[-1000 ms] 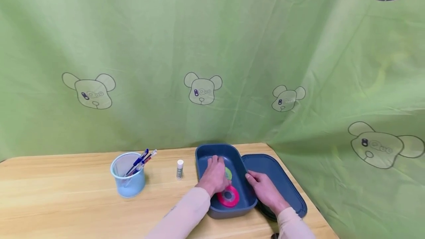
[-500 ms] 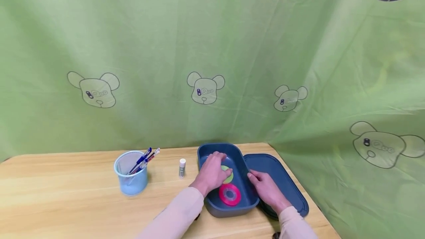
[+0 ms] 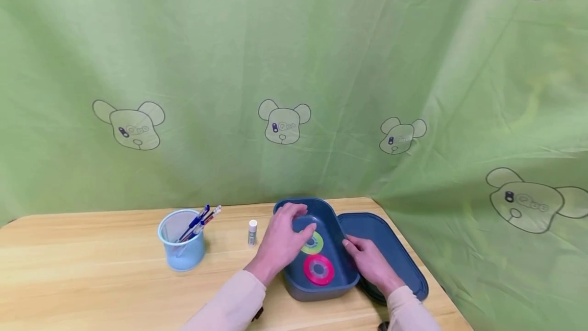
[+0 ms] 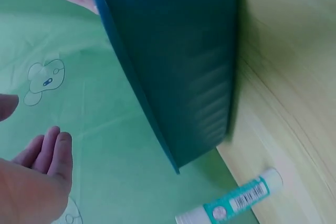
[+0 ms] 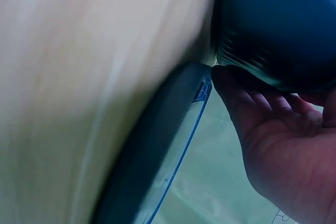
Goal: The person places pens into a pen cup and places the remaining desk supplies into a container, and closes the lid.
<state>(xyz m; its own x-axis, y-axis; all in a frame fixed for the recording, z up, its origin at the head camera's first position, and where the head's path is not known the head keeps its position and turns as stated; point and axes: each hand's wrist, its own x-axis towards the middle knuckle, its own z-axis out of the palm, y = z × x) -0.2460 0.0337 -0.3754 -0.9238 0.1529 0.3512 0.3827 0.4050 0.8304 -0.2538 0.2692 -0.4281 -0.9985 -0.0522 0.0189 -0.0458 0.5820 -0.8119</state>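
A deep blue rectangular box (image 3: 338,249) without its lid stands on the table. On its floor lie a lime-green disc (image 3: 315,243) and a pink disc (image 3: 312,277), both flat with paler ring-shaped centres. My left hand (image 3: 281,236) hovers over the box's left side, thumb and fingers spread apart and nothing between them; the left wrist view shows these loosely bent fingers above the rim. My right hand (image 3: 367,262) grips the right wall, thumb at the rim and fingers along the outside, as the right wrist view (image 5: 283,140) of that hand also shows.
The matching blue lid (image 3: 390,249) lies flat to the right of the box, near the table edge. Left of the box stands an upright glue stick (image 3: 252,233). Farther left is a light blue mesh cup (image 3: 185,254) with several pens. A green curtain (image 3: 206,65) hangs behind.
My left hand has come up and left from the discs, its fingers opening, and more of the green disc shows. The right hand keeps its grip on the box wall.
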